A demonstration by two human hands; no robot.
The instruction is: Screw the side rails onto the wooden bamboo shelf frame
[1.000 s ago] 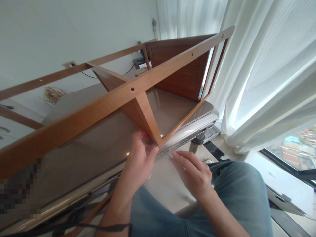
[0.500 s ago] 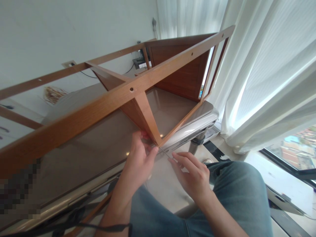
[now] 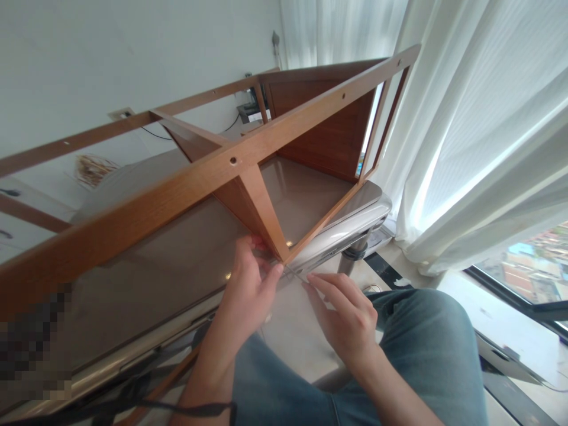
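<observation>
A pale wall (image 3: 133, 53) and white curtains (image 3: 448, 148) back the head view, with a glossy table (image 3: 168, 278) running slantwise across it. On the table stands the wooden frame (image 3: 302, 120), its long axis going from near left to far right, ahead of both hands. The corner (image 3: 284, 258) where its post meets the bottom rail lies at the table's near edge, and everything here centres on that spot. The left hand (image 3: 252, 287) is nearer to it, fingers curled behind the post's foot and thumb beside the corner (whether it pinches anything there, I cannot tell). The right hand (image 3: 348, 313), apart from the left and further to the right, has thumb and fingertips closed on a thin rod (image 3: 296, 276). The rod's long axis points from those fingertips forward and leftward to the corner; its far tip is too small to make out.
</observation>
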